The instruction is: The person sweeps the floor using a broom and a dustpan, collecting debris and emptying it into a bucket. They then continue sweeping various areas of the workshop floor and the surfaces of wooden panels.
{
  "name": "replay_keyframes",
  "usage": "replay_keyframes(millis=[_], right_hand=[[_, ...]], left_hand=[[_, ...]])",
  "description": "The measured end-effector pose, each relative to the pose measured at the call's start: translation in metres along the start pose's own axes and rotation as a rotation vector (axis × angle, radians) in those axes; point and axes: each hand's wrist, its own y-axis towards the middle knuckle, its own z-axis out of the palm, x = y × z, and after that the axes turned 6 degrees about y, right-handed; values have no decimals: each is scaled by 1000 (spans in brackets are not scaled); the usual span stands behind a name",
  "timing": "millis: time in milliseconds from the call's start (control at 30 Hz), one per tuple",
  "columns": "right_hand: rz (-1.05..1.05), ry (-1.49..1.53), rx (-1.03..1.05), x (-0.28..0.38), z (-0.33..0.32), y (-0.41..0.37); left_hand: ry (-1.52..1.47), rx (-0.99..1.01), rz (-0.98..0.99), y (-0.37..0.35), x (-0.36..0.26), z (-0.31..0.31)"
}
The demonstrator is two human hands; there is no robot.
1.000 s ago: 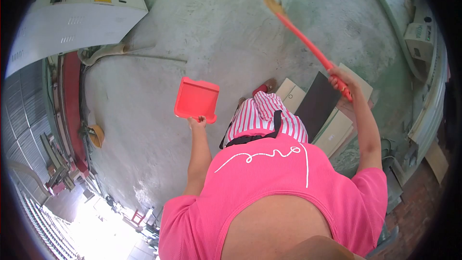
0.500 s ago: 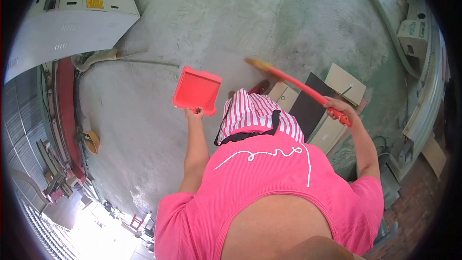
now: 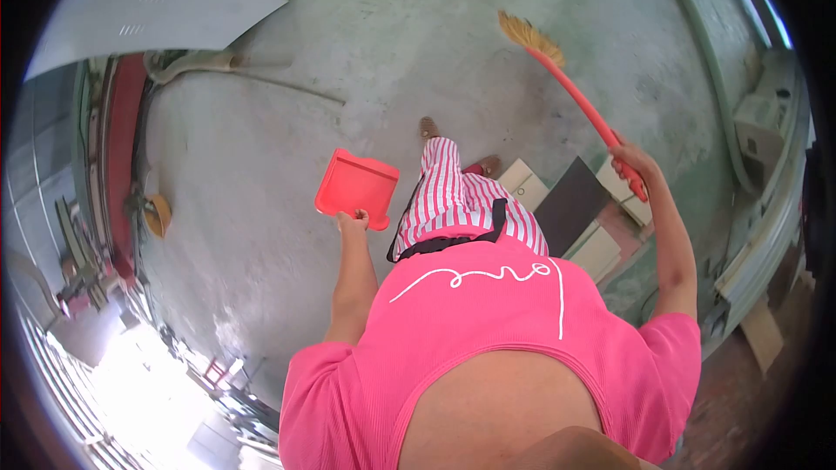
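Observation:
My left hand (image 3: 353, 220) is closed on the near edge of a red dustpan (image 3: 359, 184), held out over the floor left of my striped trousers. On the right, my right hand (image 3: 631, 161) grips the red handle of a broom (image 3: 583, 103). The broom's yellow bristles (image 3: 529, 36) fan out at the far end, ahead of me and apart from the dustpan. Whether the bristles touch the floor I cannot tell.
Flat boards and a dark panel (image 3: 570, 206) lie to the right of my feet. A pale metal cabinet (image 3: 174, 9) stands at the upper left. A hose (image 3: 196, 63) and thin rod (image 3: 287, 85) lie nearby. A yellow hard object (image 3: 158, 215) is at the left.
The broom has swung forward and to the right, its bristles now farther from the dustpan. My right hand has moved slightly forward. One shoe shows farther ahead, and the floor view has shifted.

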Motion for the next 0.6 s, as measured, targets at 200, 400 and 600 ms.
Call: replay_keyframes(millis=[200,400,600], right_hand=[[220,132,328,18,106,12],[451,116,837,22,275,129],[543,0,952,42,409,192]], left_hand=[[-233,-146,5,-18,-31,-12],[-276,7,88,-44,-75,-7],[-197,106,188,-36,-95,-22]])
